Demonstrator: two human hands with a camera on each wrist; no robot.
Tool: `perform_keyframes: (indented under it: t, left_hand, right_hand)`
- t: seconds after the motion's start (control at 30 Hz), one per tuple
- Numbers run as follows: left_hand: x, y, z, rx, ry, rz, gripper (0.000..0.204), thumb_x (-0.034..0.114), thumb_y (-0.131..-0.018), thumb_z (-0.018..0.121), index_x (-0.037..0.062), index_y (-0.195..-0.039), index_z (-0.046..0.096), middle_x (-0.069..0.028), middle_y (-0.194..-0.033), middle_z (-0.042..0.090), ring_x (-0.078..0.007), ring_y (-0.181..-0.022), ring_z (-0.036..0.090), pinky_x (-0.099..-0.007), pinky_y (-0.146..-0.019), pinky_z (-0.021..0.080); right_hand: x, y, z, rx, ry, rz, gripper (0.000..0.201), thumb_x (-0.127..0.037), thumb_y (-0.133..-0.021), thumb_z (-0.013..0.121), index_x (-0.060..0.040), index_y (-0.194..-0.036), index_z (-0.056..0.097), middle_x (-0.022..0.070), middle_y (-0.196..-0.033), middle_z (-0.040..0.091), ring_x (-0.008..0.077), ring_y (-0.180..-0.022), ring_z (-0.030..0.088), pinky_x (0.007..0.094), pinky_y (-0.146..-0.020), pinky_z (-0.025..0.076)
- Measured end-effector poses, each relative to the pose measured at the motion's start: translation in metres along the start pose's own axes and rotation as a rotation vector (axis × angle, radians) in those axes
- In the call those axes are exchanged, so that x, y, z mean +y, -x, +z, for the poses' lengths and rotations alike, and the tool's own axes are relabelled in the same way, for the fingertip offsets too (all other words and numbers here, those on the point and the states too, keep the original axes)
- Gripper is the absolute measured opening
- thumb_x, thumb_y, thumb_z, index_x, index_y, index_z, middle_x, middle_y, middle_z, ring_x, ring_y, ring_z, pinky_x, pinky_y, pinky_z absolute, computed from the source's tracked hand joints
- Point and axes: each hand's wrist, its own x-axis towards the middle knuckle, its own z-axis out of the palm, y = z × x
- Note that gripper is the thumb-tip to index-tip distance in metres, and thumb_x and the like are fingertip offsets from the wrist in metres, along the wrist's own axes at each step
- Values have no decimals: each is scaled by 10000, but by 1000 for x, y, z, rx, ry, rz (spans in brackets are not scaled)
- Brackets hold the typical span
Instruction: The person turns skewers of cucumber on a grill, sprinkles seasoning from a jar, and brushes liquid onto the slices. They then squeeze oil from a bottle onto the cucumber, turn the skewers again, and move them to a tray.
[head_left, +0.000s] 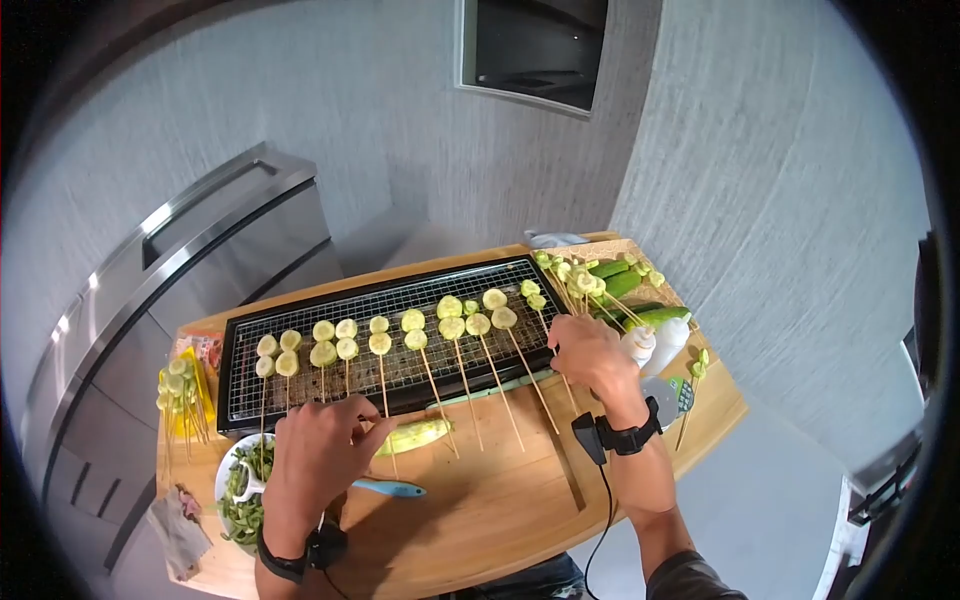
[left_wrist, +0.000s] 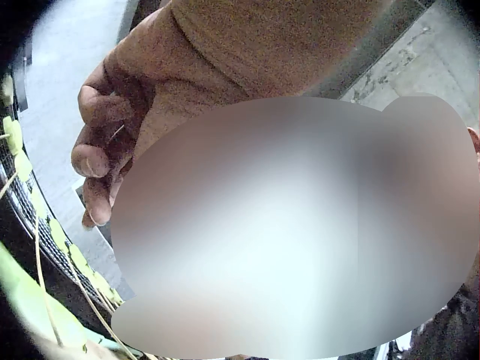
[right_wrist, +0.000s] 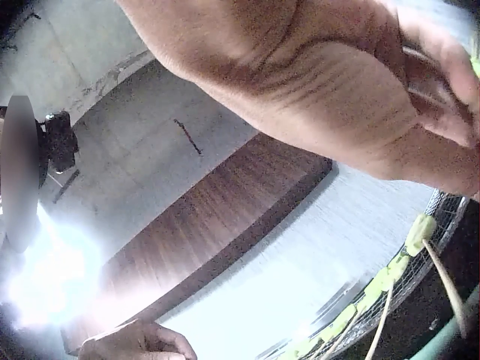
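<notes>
Several skewers of round cucumber slices [head_left: 451, 327] lie in a row over a black tabletop grill [head_left: 300, 397], sticks pointing toward me. At its front left edge is my left hand [head_left: 325, 440], fingers curled and thumb near the forefinger, beside the skewer sticks; I cannot tell whether it pinches one. My right hand [head_left: 592, 358] pinches the stick of the rightmost cucumber skewer [head_left: 531, 289] at the grill's right front corner. The curled left fingers [left_wrist: 94, 161] show in the left wrist view, a blurred patch hiding much below them. The right fingers [right_wrist: 446, 124] also bend inward in the right wrist view.
A pale peeled cucumber piece [head_left: 415, 436] and a blue-handled tool [head_left: 390, 488] lie before the grill. At left stand a bowl of green peelings [head_left: 238, 500] and a yellow tray [head_left: 205, 390] of skewers. Whole cucumbers [head_left: 622, 284], more skewers and white bottles [head_left: 668, 345] are at right.
</notes>
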Motion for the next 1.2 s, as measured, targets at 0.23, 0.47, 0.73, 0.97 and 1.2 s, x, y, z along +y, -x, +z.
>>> perform_keyframes:
  t: [0.23,0.47,0.73,0.97,1.2]
  left_hand:
    - [-11,3,-10,21,-10,-34,232,325,-871,794,108,-812,735,-69,-636,695,-299,-609,698,-391,-562,536]
    - [-28,1,-24,-11,-30,-65,173,253,-855,792,88,-861,742,-81,-670,709,-265,-615,706,-358,-578,531]
    - [-84,9,-51,110,-214,-328,238,334,-859,776,97,-833,759,-98,-682,703,-319,-667,699,-411,-615,538]
    - [-115,14,-49,-28,-241,-474,324,395,-823,799,86,-732,761,-96,-705,719,-321,-702,707,-417,-660,550]
    - [-132,16,-40,-92,-276,-472,325,407,-801,803,93,-726,763,-114,-711,720,-332,-711,709,-430,-670,556]
  right_hand:
    - [-6,5,-10,-44,-131,2,166,-80,-771,705,-52,-934,686,137,-821,722,282,-791,721,398,-751,568]
    - [-11,22,-20,110,-117,-132,208,-127,-764,736,-66,-961,708,144,-829,726,281,-796,719,394,-744,560]
    - [-48,39,-23,136,-102,-329,211,-281,-855,763,-107,-966,720,91,-805,735,319,-845,696,450,-748,543]
    - [-89,48,11,77,-78,-478,295,-398,-864,759,-105,-867,726,136,-729,701,342,-771,690,469,-723,546]
    - [-111,53,25,92,-39,-554,368,-425,-885,748,-64,-845,686,151,-675,689,349,-702,706,457,-660,553]
